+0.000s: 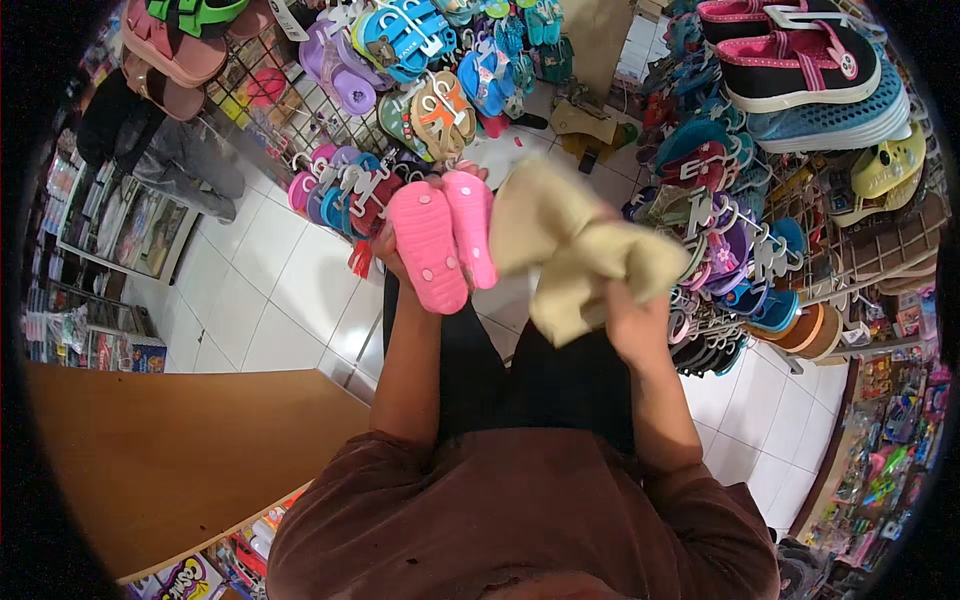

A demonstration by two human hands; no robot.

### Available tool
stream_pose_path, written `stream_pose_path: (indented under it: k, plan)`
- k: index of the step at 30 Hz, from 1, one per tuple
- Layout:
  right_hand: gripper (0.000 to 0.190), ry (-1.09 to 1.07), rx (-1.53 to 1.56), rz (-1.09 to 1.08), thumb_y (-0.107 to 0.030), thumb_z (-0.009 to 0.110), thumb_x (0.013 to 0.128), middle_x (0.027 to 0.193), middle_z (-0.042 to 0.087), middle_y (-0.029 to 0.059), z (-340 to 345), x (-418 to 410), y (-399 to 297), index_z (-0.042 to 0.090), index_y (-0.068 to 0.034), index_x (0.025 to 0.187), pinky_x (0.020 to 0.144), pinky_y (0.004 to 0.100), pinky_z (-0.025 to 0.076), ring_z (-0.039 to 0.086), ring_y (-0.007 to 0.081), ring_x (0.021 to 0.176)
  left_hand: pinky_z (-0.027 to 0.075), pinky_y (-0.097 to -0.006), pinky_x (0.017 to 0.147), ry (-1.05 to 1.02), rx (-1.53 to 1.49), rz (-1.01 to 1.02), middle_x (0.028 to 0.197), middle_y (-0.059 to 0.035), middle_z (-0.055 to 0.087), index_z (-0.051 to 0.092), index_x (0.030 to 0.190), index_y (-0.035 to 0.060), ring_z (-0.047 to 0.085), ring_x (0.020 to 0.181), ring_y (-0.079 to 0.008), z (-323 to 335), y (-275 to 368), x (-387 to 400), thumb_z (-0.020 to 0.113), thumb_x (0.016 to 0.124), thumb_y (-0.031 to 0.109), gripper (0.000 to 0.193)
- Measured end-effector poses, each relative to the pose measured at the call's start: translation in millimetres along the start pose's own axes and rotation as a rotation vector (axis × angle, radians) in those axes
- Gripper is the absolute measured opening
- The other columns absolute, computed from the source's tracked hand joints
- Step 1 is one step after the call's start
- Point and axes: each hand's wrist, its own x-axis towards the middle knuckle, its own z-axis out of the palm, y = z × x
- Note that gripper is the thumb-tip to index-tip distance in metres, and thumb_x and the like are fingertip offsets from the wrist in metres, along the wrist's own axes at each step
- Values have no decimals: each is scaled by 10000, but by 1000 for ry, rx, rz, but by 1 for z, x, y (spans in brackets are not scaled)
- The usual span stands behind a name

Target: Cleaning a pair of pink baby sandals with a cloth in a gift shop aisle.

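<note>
A pair of pink children's sandals [427, 247], soles facing me, is held up in my left hand [390, 251], whose fingers are partly hidden behind them. My right hand [630, 322] grips a beige cloth [577, 255], blurred and spread just right of the sandals. Beyond the pink pair, an orange and tan sandal [442, 112] and blue sandals [405, 37] hang on white hangers from a wire rack.
Hanging footwear crowds a rack [862, 277] on my right, with black and pink shoes [802, 67] on top. A wooden tabletop [210, 450] lies at lower left. A person [187, 161] stands at upper left by shelves. White floor tiles [255, 285] show between.
</note>
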Motion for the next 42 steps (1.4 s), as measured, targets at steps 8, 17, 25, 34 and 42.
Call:
stream_pose_path:
  k: [8,17,25,34,42]
  plan:
    - [712,-504,-456,-389,140,554,663,1527,427,192,36,47,8,586,-61,1345,1232,445,190,292,375,1475,449,-506,1058,296,-222,-54,1445,-200,471,472,1362,59,485,1312,-375,-11,-32,-25,582,757,552,788]
    - [505,115,79,377,118,522,726,1122,679,69,1,18,-15,612,8,1210,1008,356,452,614,201,1091,443,-468,1071,17,6,-68,1390,-215,494,472,1348,58,475,1326,-343,10,-11,-2,602,756,548,779]
    - [728,-420,-569,-439,80,626,685,1512,430,222,51,54,-21,501,26,1400,1195,522,263,333,411,1444,373,-508,1148,10,-1012,-267,1481,-82,485,385,1515,206,498,1337,-289,-15,-59,-35,436,897,710,800]
    - [774,-736,-634,-457,87,662,631,1484,484,172,39,1,-6,546,-27,1387,1192,479,306,311,370,1467,497,-507,996,-150,-201,-145,1346,-217,532,465,1380,79,565,1217,-370,-27,-23,-7,545,811,586,766]
    - [363,42,-182,-239,65,582,860,1220,670,137,-9,11,-38,635,36,1218,921,336,507,665,191,993,452,-523,1054,29,-25,-92,1413,-220,495,495,1281,32,507,1275,-364,25,-19,-7,611,756,539,739]
